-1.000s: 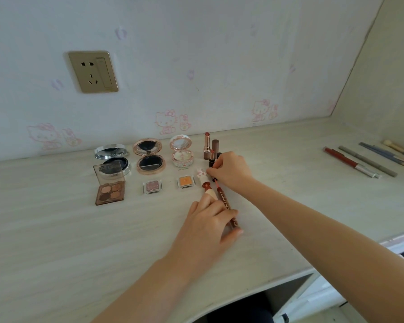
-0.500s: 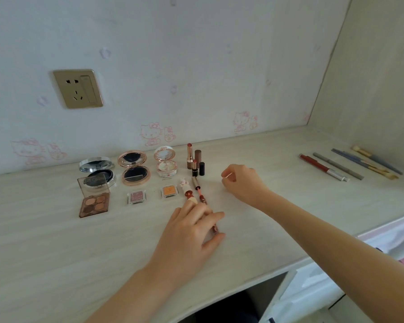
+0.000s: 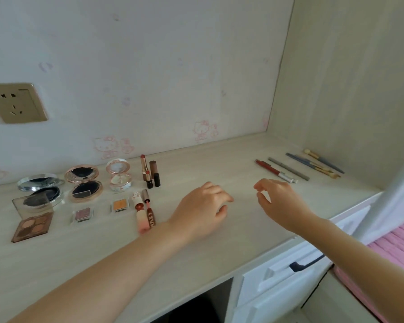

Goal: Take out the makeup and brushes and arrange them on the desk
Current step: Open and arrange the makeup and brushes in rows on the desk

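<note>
Risk imo: both hands empty w/ fingers loosely curled, left hand point(image 3: 203, 206) mid-frame could clip upright lipsticks point(image 3: 149, 171) left of it; right hand point(image 3: 278, 201) nr pencils point(image 3: 280, 170).

A gold wall socket point(image 3: 16, 103) sits above white drawers point(image 3: 280, 276).
</note>
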Motion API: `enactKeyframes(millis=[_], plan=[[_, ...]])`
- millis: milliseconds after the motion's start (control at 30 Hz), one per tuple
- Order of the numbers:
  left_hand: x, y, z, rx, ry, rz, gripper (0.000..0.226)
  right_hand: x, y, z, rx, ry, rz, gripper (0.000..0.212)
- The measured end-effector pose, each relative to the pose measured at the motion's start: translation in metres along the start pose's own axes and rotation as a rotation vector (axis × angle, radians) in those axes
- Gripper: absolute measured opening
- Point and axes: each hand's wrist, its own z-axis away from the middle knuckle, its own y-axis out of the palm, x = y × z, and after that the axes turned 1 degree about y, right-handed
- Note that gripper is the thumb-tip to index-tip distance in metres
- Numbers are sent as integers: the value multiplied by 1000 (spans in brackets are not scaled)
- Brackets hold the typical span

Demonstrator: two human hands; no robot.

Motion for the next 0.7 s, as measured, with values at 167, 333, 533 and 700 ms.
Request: enactKeyframes(millis=[167, 333, 533, 700], plan=[[-5, 46, -73, 124, 10, 37, 37, -57, -9, -5, -70, 70, 45, 24], [-16, 77, -134, 153, -56, 123, 52, -83, -10, -20, -119, 152, 38, 25], [-13, 98, -175, 325, -118, 30, 60, -96, -2, -44, -127, 168, 182, 34], [0, 106, -180, 363, -84, -101, 53, -97, 2, -47, -125, 102, 272, 33]])
